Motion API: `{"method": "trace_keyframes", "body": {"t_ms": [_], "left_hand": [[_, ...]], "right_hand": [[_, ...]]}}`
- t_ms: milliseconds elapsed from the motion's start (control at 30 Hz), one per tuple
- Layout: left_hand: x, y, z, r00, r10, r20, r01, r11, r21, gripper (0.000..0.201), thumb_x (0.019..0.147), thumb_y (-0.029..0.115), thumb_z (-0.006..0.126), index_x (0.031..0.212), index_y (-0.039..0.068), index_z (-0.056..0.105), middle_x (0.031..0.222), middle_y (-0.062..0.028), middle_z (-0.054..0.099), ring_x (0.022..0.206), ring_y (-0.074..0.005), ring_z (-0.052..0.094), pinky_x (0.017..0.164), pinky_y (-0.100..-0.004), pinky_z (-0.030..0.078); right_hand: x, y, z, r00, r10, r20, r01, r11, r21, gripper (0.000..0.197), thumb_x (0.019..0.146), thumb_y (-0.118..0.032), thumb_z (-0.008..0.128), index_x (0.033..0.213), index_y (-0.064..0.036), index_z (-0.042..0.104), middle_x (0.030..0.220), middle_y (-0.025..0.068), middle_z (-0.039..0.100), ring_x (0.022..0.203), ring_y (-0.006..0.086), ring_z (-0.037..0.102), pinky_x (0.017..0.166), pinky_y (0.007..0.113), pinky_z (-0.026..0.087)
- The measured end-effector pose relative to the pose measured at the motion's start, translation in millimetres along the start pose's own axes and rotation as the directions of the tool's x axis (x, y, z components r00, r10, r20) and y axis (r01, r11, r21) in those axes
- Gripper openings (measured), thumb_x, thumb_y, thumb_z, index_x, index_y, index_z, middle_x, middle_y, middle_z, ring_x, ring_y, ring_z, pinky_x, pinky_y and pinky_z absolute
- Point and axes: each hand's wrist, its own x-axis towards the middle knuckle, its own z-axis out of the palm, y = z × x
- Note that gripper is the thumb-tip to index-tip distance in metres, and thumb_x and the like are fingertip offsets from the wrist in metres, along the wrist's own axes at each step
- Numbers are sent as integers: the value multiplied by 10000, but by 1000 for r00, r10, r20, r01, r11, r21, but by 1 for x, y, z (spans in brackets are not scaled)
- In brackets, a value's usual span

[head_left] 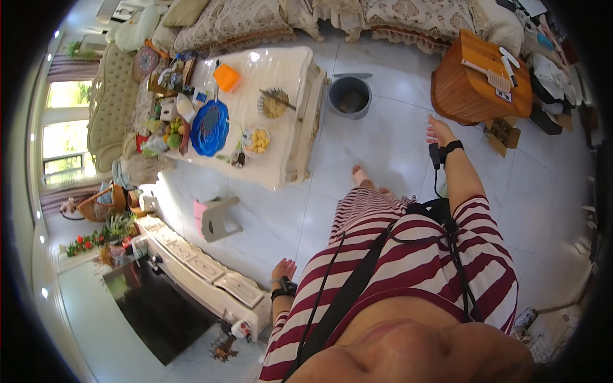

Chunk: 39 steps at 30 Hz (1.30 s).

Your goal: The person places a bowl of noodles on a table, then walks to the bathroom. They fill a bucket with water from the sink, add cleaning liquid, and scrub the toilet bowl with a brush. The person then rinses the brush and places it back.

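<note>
My left hand hangs beside my body, its fingers loosely apart and nothing in it. The nearest thing to it is the end of the long cream cabinet. My right hand is stretched out to the right, also with nothing in it, its fingers a little curled and apart. It is close to the brown wooden tub but does not appear to touch it. A long-handled brush lies on the tub's lid. Each wrist carries a black strap with a small device.
A grey bin stands between the tub and the cream table. That table bears a blue tray, an orange container, a bowl and fruit. A grey stool and an opened cardboard box are on the tiles.
</note>
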Motion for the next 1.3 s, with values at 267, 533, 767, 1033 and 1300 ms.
{"method": "trace_keyframes", "body": {"t_ms": [267, 533, 767, 1033, 1300], "left_hand": [[31, 98, 66, 999, 12, -37, -10, 998, 56, 471, 803, 130, 393, 1221, -10, 229, 1202, -202, 326, 1088, -328, 367, 891, -413, 337], [3, 147, 116, 997, 81, -12, -78, 982, 170, 459, 778, 109, 427, 1193, -15, 275, 1125, -205, 394, 994, -300, 451, 816, -378, 408], [-13, 128, 139, 987, -136, -90, 150, 973, 178, 455, 770, 148, 483, 1170, 10, 315, 1073, -171, 457, 950, -273, 492, 786, -358, 430], [-11, 110, 146, 938, -295, -182, 320, 939, 126, 451, 757, 90, 502, 1164, 14, 324, 1010, -147, 484, 900, -238, 514, 748, -333, 444], [-20, 110, 146, 923, -307, -233, 341, 932, 124, 434, 755, 110, 513, 1149, 21, 354, 1024, -128, 483, 902, -229, 508, 743, -326, 446]], "right_hand": [[52, -4, 33, 993, 119, 12, -119, 993, -11, 679, 734, -541, 438, 1196, -57, 321, 1194, 157, 360, 1065, 279, 365, 861, 535, 238], [119, 25, 91, 979, 204, -1, -202, 968, 146, 760, 710, -556, 450, 1260, -78, 234, 1212, 183, 339, 1108, 343, 314, 875, 574, 158], [162, 55, 134, 963, 261, 68, -270, 928, 257, 724, 761, -519, 393, 1287, -94, 136, 1324, 139, 149, 1170, 333, 231, 919, 461, 236], [149, 59, 180, 879, 464, 112, -466, 784, 410, 420, 750, -522, 389, 881, -125, 431, 829, 35, 468, 719, 196, 451, 662, 442, 373], [203, 133, 195, 882, 431, 193, -462, 700, 545, 332, 754, -420, 461, 835, -105, 530, 784, 33, 533, 661, 170, 499, 562, 431, 425]]}}
